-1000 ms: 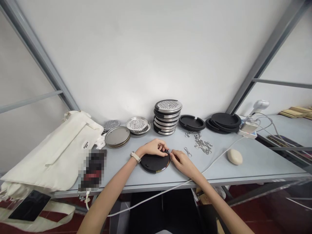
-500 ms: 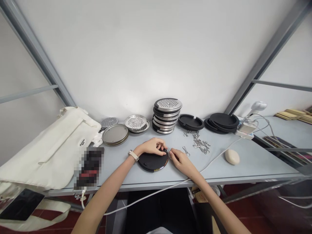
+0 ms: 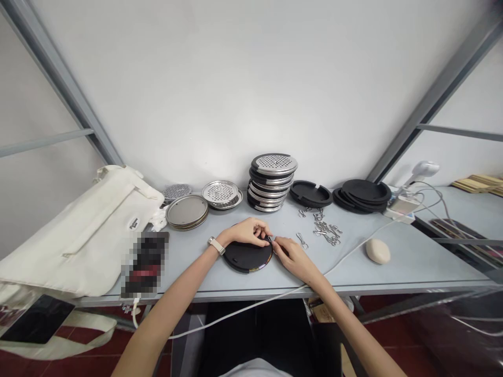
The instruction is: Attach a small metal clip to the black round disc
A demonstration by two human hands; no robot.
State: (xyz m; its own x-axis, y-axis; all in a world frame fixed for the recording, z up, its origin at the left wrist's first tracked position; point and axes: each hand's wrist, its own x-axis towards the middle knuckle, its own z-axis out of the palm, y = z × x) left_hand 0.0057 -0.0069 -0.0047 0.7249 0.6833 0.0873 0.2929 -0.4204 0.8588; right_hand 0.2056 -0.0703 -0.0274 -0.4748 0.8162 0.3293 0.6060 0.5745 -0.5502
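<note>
A round black disc (image 3: 245, 259) with a raised rim lies flat on the table in front of me. My left hand (image 3: 248, 231) rests across its far side, fingers curled, thumb and index pinched at the right edge. At that edge a small metal hook clip (image 3: 270, 239) barely shows between my fingertips. My right hand (image 3: 291, 256) meets it from the right, thumb and fingers closed on the clip by the rim; the fingers hide most of it. Just beyond my right hand lies another loose hook clip (image 3: 302, 241).
Behind stand a tall stack of perforated metal discs (image 3: 271, 183), black rings (image 3: 310, 193) and black discs (image 3: 363, 193). More hook clips (image 3: 327, 231) lie in a pile. Grey plates (image 3: 186, 211) and a white bag (image 3: 78, 241) sit left; a beige rounded object (image 3: 378, 251) and a white cable (image 3: 341, 262) are right.
The view has shifted slightly. Both hands stay at the disc's right edge, and less of the metal clip shows between the fingertips.
</note>
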